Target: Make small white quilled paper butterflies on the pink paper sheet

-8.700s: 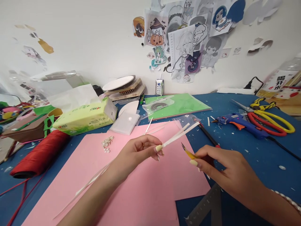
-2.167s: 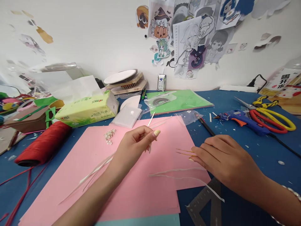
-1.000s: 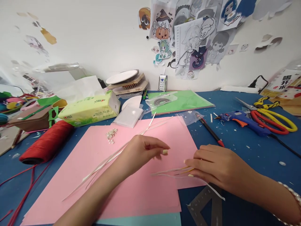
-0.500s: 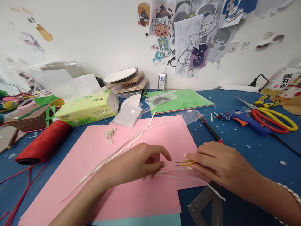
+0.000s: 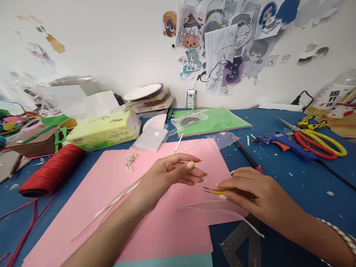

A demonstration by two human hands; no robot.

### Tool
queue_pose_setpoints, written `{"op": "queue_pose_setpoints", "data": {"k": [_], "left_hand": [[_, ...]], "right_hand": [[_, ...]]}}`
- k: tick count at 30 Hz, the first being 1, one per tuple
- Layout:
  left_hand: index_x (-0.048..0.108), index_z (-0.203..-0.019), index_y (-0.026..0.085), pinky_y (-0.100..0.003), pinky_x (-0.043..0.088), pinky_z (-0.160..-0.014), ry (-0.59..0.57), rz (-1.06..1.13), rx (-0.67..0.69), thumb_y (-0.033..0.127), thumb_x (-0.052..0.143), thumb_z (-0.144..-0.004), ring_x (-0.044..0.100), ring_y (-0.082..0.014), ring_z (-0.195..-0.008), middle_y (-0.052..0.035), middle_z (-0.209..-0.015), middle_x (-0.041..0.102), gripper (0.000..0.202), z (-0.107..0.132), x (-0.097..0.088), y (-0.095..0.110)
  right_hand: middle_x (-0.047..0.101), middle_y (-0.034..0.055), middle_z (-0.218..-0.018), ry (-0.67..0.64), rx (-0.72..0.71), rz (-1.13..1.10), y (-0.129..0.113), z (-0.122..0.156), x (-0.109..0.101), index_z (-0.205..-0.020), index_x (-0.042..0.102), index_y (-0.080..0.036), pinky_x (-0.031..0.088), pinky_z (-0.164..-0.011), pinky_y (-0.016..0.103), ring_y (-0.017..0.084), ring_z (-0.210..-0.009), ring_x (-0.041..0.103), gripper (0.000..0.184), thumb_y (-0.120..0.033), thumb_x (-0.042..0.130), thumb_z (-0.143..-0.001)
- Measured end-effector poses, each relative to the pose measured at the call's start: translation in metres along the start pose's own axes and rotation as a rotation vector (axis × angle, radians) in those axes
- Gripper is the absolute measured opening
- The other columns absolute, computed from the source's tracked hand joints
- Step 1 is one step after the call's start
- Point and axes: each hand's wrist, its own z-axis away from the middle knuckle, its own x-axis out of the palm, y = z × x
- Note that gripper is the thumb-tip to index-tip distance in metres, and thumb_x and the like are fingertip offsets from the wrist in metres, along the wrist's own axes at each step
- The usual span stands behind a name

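My right hand (image 5: 251, 189) is closed on yellow tweezers (image 5: 215, 191), whose tips point left just above the pink paper sheet (image 5: 155, 222). My left hand (image 5: 178, 172) hovers over the pink sheet. Its fingers are stretched toward the tweezer tips, the thumb lies on top, and I see nothing between them. Long white paper strips (image 5: 111, 205) run on the sheet from under my left wrist to the lower left. More thin white strips (image 5: 207, 203) lie loose below the tweezers. Small white paper coils (image 5: 129, 161) rest on the sheet's far left part.
A metal set square (image 5: 244, 241) lies at the front right, with a red-tipped pen (image 5: 247, 156) behind my right hand. A blue glue gun (image 5: 280, 142) and scissors (image 5: 319, 142) are at right. At left are a tissue pack (image 5: 104, 129) and a red thread spool (image 5: 50, 174); green paper (image 5: 219, 119) lies behind.
My left hand has risen from the loose strips by the tweezer tips and stretched its fingers out. My right hand stays put, still gripping the tweezers.
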Motion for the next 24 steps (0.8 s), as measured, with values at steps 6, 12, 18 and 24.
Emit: {"op": "queue_pose_setpoints", "data": {"k": [6, 12, 18, 24], "left_hand": [[0.059, -0.090, 0.015, -0.024, 0.050, -0.069, -0.080, 0.168, -0.063, 0.019, 0.052, -0.081, 0.065, -0.0137, -0.071, -0.0043, -0.079, 0.069, 0.012, 0.001, 0.007, -0.005], [0.059, -0.089, 0.015, -0.024, 0.049, -0.069, -0.085, 0.209, -0.062, 0.017, 0.053, -0.080, 0.064, -0.0132, -0.071, -0.0038, -0.078, 0.069, 0.011, 0.002, 0.007, -0.005], [0.060, -0.084, 0.015, -0.021, 0.047, -0.061, -0.003, 0.161, -0.086, 0.021, 0.058, -0.076, 0.061, -0.0098, -0.060, -0.0022, -0.071, 0.068, 0.011, -0.001, 0.002, -0.003], [0.060, -0.075, 0.014, -0.015, 0.041, -0.053, 0.055, 0.027, -0.087, 0.023, 0.058, -0.076, 0.048, -0.0029, -0.048, -0.0001, -0.065, 0.065, 0.010, -0.004, -0.004, -0.003]], "right_hand": [[0.065, -0.0008, -0.076, -0.017, 0.017, -0.027, -0.001, 0.000, 0.005, -0.086, 0.060, -0.021, 0.037, -0.066, 0.027, 0.013, -0.070, 0.057, 0.014, -0.023, 0.046, -0.083], [0.062, 0.0000, -0.073, -0.176, -0.092, -0.161, -0.006, 0.001, 0.004, -0.089, 0.061, -0.021, 0.036, -0.066, 0.025, 0.012, -0.069, 0.054, 0.014, -0.025, 0.050, -0.082], [0.063, -0.0010, -0.072, -0.338, 0.018, -0.556, -0.009, 0.002, -0.009, -0.086, 0.064, -0.023, 0.038, -0.061, 0.022, 0.010, -0.066, 0.054, 0.012, -0.028, 0.056, -0.078], [0.054, -0.0016, -0.059, -0.100, 0.231, -1.005, 0.006, 0.005, -0.019, -0.080, 0.063, -0.024, 0.034, -0.045, 0.020, 0.007, -0.048, 0.044, 0.018, -0.040, 0.055, -0.076]]}}
